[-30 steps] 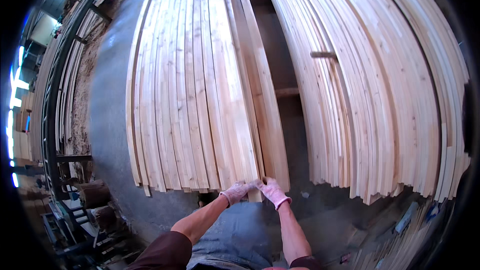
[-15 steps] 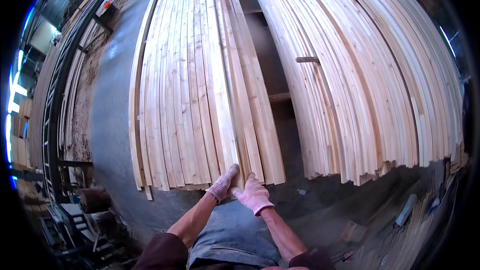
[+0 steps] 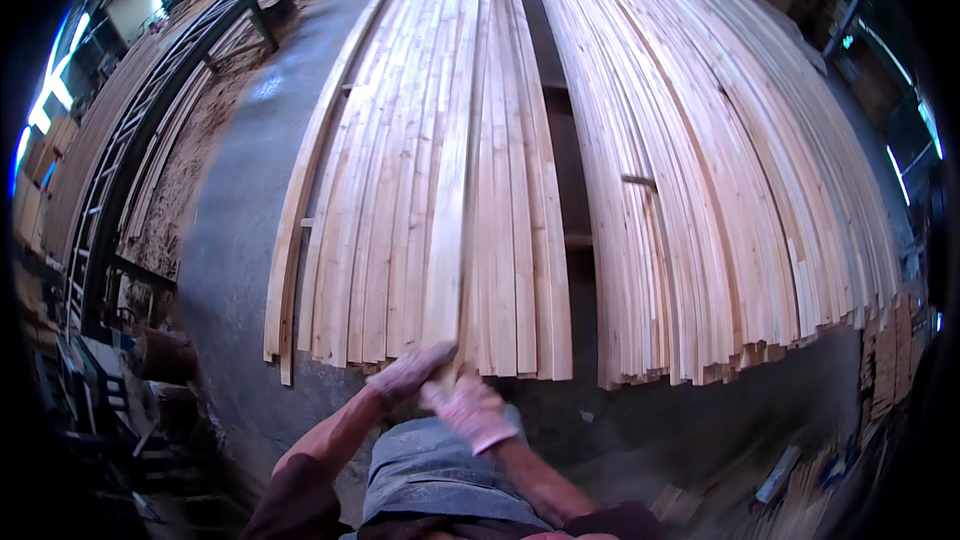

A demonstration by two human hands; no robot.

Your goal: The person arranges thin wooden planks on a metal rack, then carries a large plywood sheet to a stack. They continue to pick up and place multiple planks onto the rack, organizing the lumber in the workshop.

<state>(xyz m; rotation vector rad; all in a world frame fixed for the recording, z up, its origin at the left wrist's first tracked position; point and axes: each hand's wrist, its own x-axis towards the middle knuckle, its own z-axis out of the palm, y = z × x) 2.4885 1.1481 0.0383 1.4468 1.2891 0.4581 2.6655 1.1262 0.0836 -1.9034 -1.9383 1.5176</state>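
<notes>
A long pale wooden board (image 3: 449,250) lies lengthwise over a layer of similar boards, its near end between my two gloved hands. My left hand (image 3: 410,370) is closed around the left side of that end. Just beside it, lower and to the right, my right hand (image 3: 470,410) grips the tip, somewhat smeared by motion. Both gloves are whitish-pink and knitted. Under the held board, the stack of boards (image 3: 370,280) runs away from me side by side, with near ends roughly in line.
One board (image 3: 290,270) lies apart along the stack's left edge. To the right, past a dark gap with crosspieces, stands a larger stack of boards (image 3: 700,240); a short stick (image 3: 638,180) pokes out of it. A dark metal rack (image 3: 110,190) stands far left. Wood scraps lie lower right.
Both hands have moved left and slightly toward me, bringing the board's near end along. The board now lies farther left across the stack. My view has shifted too.
</notes>
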